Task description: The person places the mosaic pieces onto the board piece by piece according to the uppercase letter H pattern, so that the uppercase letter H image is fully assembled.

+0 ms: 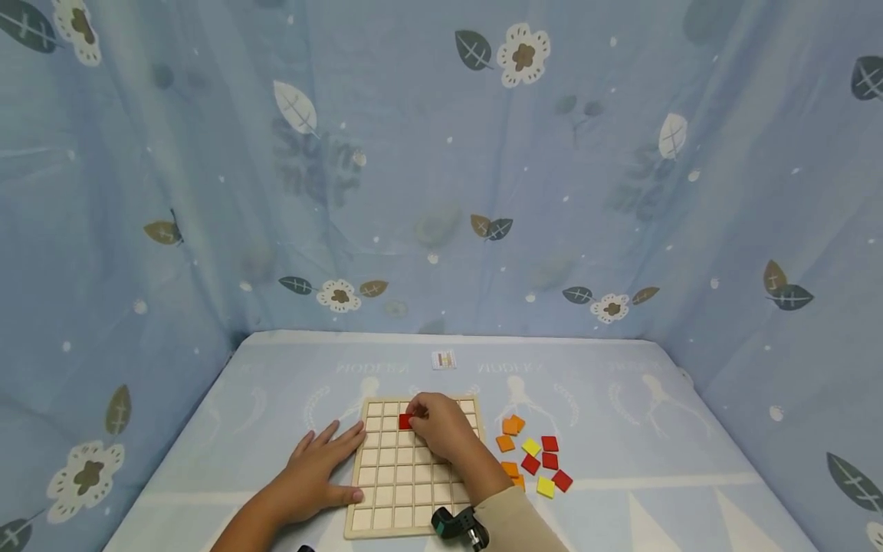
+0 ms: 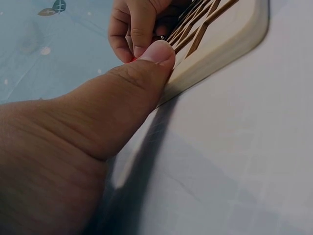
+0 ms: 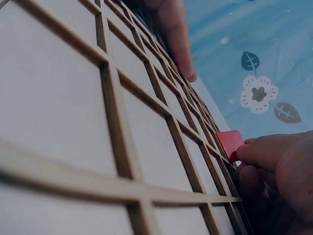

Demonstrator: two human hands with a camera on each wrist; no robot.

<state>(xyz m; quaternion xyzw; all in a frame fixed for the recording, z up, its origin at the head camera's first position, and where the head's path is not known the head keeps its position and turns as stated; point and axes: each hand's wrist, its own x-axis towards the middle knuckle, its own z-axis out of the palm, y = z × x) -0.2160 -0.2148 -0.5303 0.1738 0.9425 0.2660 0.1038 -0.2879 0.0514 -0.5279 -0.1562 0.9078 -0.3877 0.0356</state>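
The right hand (image 1: 441,425) pinches a square red tile (image 1: 405,422) between thumb and fingers, at the third column, second row from the far edge of the wooden grid board (image 1: 383,498); whether it is seated in that compartment, I cannot tell. The left hand (image 1: 313,471) has its fingers spread apart, its thumb on the board's left rim. Right of the board lie loose orange tiles (image 1: 506,444), yellow tiles (image 1: 545,487) and more red tiles (image 1: 549,444). Beyond sits a small card (image 1: 444,359), its print illegible; the pale-blue tablecloth (image 1: 621,445) reads "MODERN", flipped.

A curtained-off nook; blue floral curtains (image 1: 400,169) flank and back a printed tabletop (image 1: 614,452).
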